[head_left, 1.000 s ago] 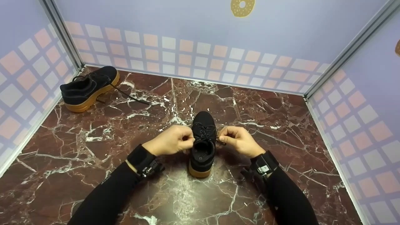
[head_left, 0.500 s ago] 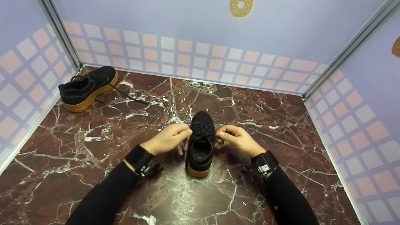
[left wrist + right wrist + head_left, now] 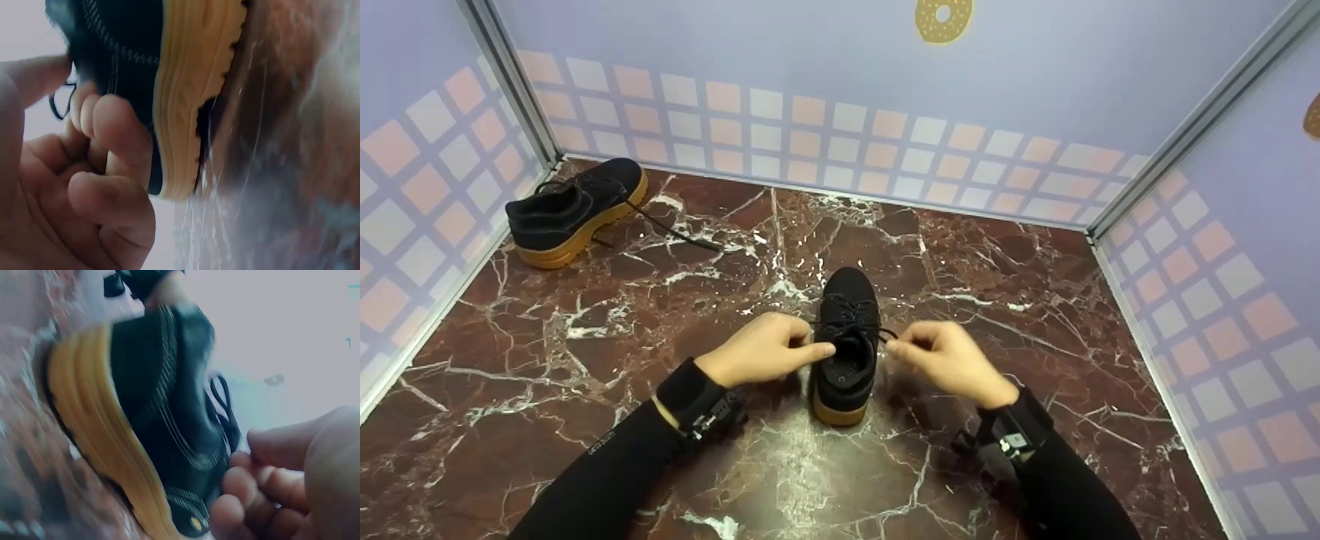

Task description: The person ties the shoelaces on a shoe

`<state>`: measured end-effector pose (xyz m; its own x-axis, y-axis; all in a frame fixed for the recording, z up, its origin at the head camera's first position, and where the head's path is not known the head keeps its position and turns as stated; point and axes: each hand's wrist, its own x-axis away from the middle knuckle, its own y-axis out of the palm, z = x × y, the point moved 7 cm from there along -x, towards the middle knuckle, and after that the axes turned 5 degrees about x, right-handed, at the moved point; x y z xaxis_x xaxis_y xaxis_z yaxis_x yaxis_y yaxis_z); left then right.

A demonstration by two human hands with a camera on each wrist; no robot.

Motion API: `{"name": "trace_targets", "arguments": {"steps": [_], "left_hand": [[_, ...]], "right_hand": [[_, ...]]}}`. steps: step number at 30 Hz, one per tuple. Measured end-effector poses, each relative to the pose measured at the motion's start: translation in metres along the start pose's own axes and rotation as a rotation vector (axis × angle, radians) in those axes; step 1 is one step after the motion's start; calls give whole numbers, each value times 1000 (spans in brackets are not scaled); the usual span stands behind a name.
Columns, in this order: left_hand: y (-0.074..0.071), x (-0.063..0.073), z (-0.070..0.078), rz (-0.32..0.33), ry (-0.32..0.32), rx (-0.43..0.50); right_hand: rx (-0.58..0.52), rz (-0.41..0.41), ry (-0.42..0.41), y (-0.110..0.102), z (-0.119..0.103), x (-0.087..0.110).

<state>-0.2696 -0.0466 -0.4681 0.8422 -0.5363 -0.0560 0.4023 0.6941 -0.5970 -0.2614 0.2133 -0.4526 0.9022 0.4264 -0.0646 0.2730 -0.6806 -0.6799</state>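
Note:
A black lace-up shoe (image 3: 847,300) with a tan sole stands toe-away on the floor, between both hands. My left hand (image 3: 765,349) is at its left side, thumb reaching over the collar and the other fingers curled beside the upper. A black lace runs from the eyelets to those curled fingers. In the left wrist view the fingertips (image 3: 115,121) overlap the shoe's side. My right hand (image 3: 949,360) pinches the shoelace (image 3: 887,332) between thumb and forefinger, just right of the shoe. The right wrist view shows a lace loop (image 3: 222,399) above the collar.
A second black shoe (image 3: 577,214) with a tan sole rests by the back left corner, its loose lace (image 3: 679,234) trailing right. The floor (image 3: 1020,322) is dark red marbled. Patterned panels (image 3: 840,67) wall the back and both sides.
My left thumb has swung out over the shoe's opening. The right hand has drawn slightly right and toward me, with the lace stretched out to it. The shoe stays about where it was.

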Motion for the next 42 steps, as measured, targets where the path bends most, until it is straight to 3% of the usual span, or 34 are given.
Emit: {"name": "trace_targets", "arguments": {"steps": [4,10,14,18,23,30,33,37,42], "left_hand": [[4,1,-1,28,-78,53],[7,3,1,74,-161,122],[8,4,2,105,-183,176],[10,2,4,126,-162,213],[14,-2,9,148,-99,177],[15,-7,19,159,-3,97],[15,-11,22,156,7,98],[16,-23,23,144,-17,117],[20,-49,31,148,-5,49]], "right_hand": [[47,-18,10,16,-8,3],[190,103,-12,21,-16,4],[257,166,3,19,-20,5],[277,193,44,20,-21,5],[271,210,92,22,-24,3],[244,257,68,21,-25,2],[231,290,56,16,-25,1],[211,330,56,6,-21,-2],[192,372,79,-14,-8,-5]]}}
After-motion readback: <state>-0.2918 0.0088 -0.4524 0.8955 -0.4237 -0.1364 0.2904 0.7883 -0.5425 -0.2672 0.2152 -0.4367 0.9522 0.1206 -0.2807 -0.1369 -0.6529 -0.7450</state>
